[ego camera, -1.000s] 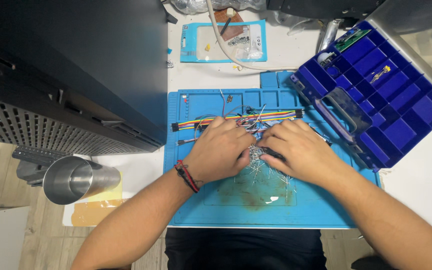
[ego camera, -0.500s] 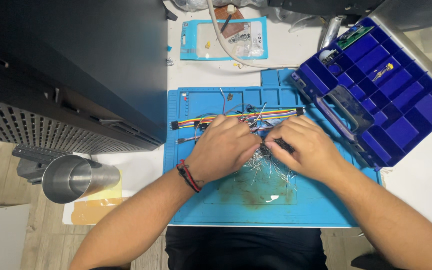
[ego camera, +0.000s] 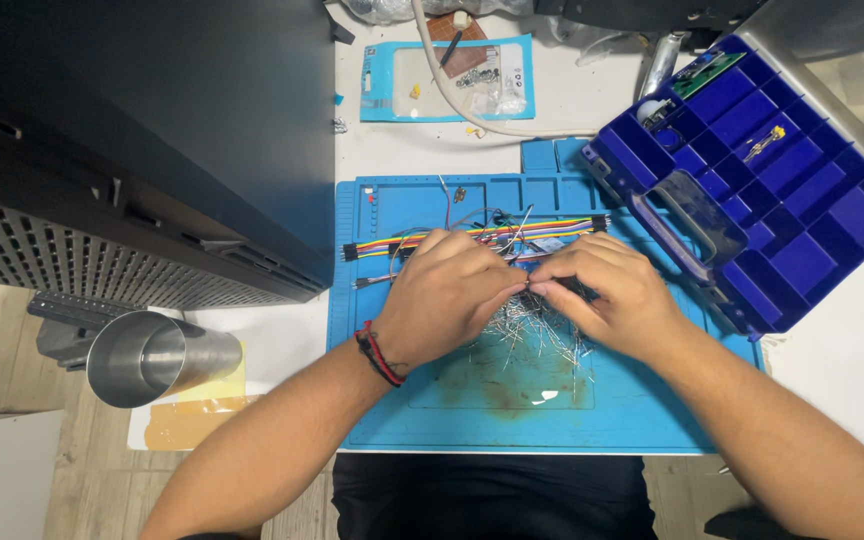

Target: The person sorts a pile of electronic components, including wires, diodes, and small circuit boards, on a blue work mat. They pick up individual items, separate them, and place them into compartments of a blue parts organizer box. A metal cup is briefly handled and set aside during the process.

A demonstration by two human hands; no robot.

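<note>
In the head view, a blue silicone work mat (ego camera: 422, 410) is seen lying on a white desk (ego camera: 852, 360), and both hands are held over its middle. The left hand (ego camera: 444, 298) is curled with its fingers bent inward; a red and black cord bracelet (ego camera: 376, 352) is worn at its wrist. The right hand (ego camera: 614, 290) is likewise curled, and a small black component (ego camera: 574, 289) is pinched between its thumb and fingers. The fingertips of the two hands are brought together, touching or nearly so, just above a loose pile of thin metal pins (ego camera: 537, 335) that is spread on the mat. Whether anything is gripped by the left hand cannot be told, since its fingertips are hidden.

Just beyond the hands, a flat rainbow-coloured ribbon of jumper wires (ego camera: 392, 243) is laid across the mat from left to right, with further loose wires tangled near it. To the right, an open dark blue compartment box (ego camera: 802, 200) is set at an angle, partly on the mat's edge. At the far side of the desk a light blue packet with a clear window (ego camera: 392, 80) is crossed by a beige cable (ego camera: 452, 95). To the left, a large black machine housing (ego camera: 152, 140) is seen, and below it a shiny steel cup (ego camera: 162, 355) lies on its side.
</note>
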